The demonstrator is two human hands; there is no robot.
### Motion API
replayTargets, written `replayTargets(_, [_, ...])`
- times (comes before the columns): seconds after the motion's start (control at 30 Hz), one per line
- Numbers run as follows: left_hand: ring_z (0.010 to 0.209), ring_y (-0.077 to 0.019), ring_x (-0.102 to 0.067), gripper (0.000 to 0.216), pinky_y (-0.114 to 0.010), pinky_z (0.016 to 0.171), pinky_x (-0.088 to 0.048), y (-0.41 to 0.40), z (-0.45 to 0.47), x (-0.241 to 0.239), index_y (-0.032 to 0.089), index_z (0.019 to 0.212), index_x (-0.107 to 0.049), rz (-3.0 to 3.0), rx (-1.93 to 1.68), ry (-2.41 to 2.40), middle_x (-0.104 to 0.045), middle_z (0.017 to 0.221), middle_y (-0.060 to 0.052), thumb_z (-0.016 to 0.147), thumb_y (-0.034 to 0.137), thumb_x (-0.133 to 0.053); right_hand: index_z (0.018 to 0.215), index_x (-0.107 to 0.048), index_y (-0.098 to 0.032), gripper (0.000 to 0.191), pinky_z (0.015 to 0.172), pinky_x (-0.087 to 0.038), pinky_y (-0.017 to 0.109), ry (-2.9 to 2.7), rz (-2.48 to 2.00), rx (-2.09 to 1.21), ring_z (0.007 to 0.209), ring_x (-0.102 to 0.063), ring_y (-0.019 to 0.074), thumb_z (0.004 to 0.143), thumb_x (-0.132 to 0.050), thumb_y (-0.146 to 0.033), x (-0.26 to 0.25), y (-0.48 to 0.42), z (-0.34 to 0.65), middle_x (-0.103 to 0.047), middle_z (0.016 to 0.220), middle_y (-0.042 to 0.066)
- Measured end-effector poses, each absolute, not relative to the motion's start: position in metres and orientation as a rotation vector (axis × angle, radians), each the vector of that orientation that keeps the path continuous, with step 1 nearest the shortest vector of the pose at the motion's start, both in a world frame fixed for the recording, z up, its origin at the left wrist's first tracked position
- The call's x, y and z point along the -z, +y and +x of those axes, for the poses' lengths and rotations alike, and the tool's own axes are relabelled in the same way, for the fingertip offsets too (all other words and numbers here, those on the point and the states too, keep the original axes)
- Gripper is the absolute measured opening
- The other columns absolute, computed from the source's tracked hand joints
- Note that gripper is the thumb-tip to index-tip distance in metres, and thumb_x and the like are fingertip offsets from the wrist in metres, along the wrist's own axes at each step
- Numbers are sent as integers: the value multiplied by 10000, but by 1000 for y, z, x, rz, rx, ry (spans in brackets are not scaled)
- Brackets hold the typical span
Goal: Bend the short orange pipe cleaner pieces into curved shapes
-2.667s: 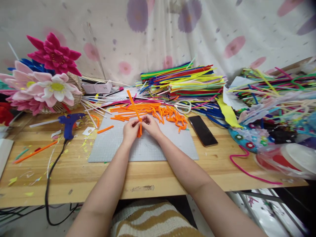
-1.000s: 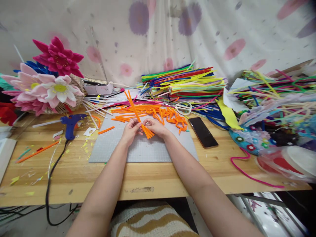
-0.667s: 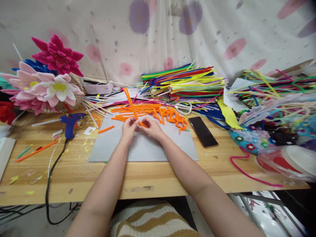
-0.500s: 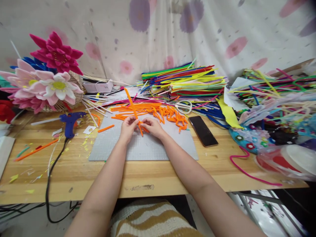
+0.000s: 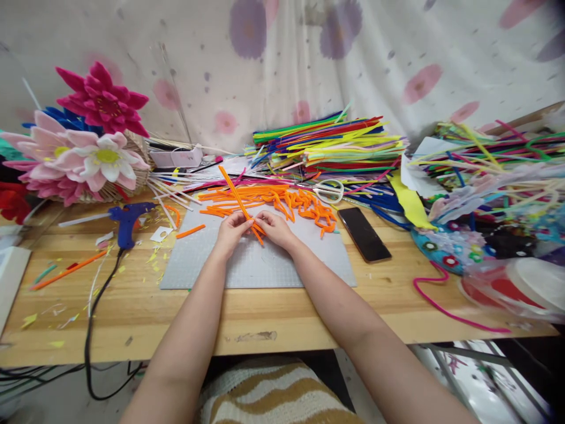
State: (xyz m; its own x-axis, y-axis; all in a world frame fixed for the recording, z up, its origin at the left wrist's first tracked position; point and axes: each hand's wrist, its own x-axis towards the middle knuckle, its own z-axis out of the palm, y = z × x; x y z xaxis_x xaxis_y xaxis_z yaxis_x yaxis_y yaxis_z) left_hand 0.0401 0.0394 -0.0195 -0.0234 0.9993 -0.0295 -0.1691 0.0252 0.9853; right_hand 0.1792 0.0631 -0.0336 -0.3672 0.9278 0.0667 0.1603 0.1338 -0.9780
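Note:
Both hands meet over a grey cutting mat (image 5: 265, 268). My left hand (image 5: 232, 232) and my right hand (image 5: 276, 228) pinch a thin bundle of orange pipe cleaners (image 5: 233, 191) between their fingertips. The bundle's long end slants up and to the left. Its short ends stick out below the fingers, toward the mat. Behind the hands lies a heap of cut and bent orange pipe cleaner pieces (image 5: 300, 203).
White-handled scissors (image 5: 329, 189) and a black phone (image 5: 364, 234) lie right of the heap. A blue glue gun (image 5: 126, 218) with its black cord sits left. Stacked coloured pipe cleaners (image 5: 326, 144) fill the back, felt flowers (image 5: 83, 147) far left, and a cluttered pile with a pink pipe cleaner (image 5: 445, 309) on the right.
The short ends of the bundle have swung under my fingers, from straight down to fanned right and back toward the middle. Both hands stayed in place on the mat.

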Motion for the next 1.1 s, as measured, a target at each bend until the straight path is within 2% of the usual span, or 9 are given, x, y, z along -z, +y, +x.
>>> replayTargets(0.17, [539, -98, -543, 314, -231, 524, -438, 41, 50, 20, 133, 730, -633, 906, -1437, 1224, -606, 635, -2, 504, 318, -748, 811, -438, -197, 143, 419, -395, 177, -1569, -1104, -1529, 469, -550, 81, 847, -386, -326, 32, 65, 172, -603, 633, -25])
replayTargets(0.27, [542, -90, -540, 300, -223, 508, -433, 42, 52, 17, 145, 748, -626, 833, -1493, 1231, -602, 670, 5, 522, 312, -731, 786, -437, -190, 186, 409, -347, 162, -1642, -1133, -1479, 410, -482, 55, 865, -343, -329, 28, 63, 167, -564, 587, -37])
replayTargets(0.33, [556, -82, -545, 292, -212, 517, -440, 44, 50, 15, 153, 749, -608, 780, -1499, 1216, -597, 683, 11, 536, 316, -724, 741, -440, -190, 221, 444, -341, 175, -1727, -1155, -1349, 426, -445, 60, 868, -329, -332, 26, 62, 163, -520, 559, -44])
replayTargets(0.43, [551, -72, -542, 310, -193, 502, -436, 45, 47, 10, 159, 746, -573, 706, -1484, 1217, -577, 665, 17, 592, 402, -688, 716, -454, -192, 213, 560, -364, 201, -1816, -1194, -1145, 562, -473, 87, 859, -350, -311, 26, 59, 159, -516, 626, -29])
replayTargets(0.57, [528, -73, -524, 369, -190, 485, -431, 44, 48, 2, 155, 781, -586, 769, -1485, 1297, -540, 622, 27, 614, 476, -659, 797, -484, -213, 163, 664, -366, 234, -1879, -1272, -1038, 699, -506, 125, 853, -364, -308, 26, 54, 161, -554, 742, -10])
replayTargets(0.67, [559, -96, -541, 357, -216, 519, -449, 45, 48, 2, 144, 757, -611, 856, -1477, 1336, -565, 634, 9, 619, 471, -652, 833, -492, -220, 195, 679, -364, 242, -1881, -1310, -996, 728, -515, 134, 863, -347, -345, 24, 49, 165, -562, 775, -2])
replayTargets(0.8, [581, -117, -543, 323, -241, 568, -459, 48, 43, 7, 141, 738, -653, 1015, -1440, 1379, -577, 597, 3, 626, 444, -651, 802, -515, -212, 247, 657, -361, 237, -1967, -1292, -984, 698, -509, 129, 831, -409, -433, 16, 48, 167, -568, 750, -9])
replayTargets(0.97, [588, -113, -535, 297, -237, 588, -454, 46, 46, 1, 137, 680, -659, 1006, -1430, 1370, -579, 576, 6, 593, 420, -683, 736, -518, -164, 185, 606, -384, 220, -1884, -1262, -1199, 590, -497, 98, 838, -426, -289, 9, 56, 158, -539, 639, -10])
replayTargets(1.1, [593, -109, -544, 304, -238, 573, -446, 43, 52, -16, 126, 738, -657, 872, -1493, 1338, -607, 648, -19, 644, 415, -649, 851, -493, -165, 212, 504, -401, 190, -1584, -1083, -1631, 484, -488, 76, 865, -389, -348, 2, 56, 153, -509, 558, -33])
